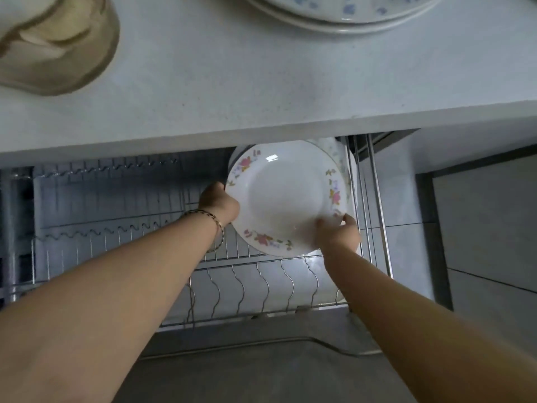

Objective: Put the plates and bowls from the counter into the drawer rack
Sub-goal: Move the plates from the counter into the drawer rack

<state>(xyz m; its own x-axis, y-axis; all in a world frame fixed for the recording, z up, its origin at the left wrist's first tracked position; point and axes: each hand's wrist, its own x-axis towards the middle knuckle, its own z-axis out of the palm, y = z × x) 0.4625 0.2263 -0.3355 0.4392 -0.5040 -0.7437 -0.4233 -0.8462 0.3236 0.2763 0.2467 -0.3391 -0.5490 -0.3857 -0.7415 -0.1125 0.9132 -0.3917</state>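
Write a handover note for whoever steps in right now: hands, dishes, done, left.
Left hand grips the pink-flowered plate at its left rim; right hand grips its lower right rim.
The plate is tilted at the right end of the drawer rack, in front of another plate already racked.
Done: at least that one.
Left: seat and release this plate, then move the blue-flowered plates and the beige dish from the counter.
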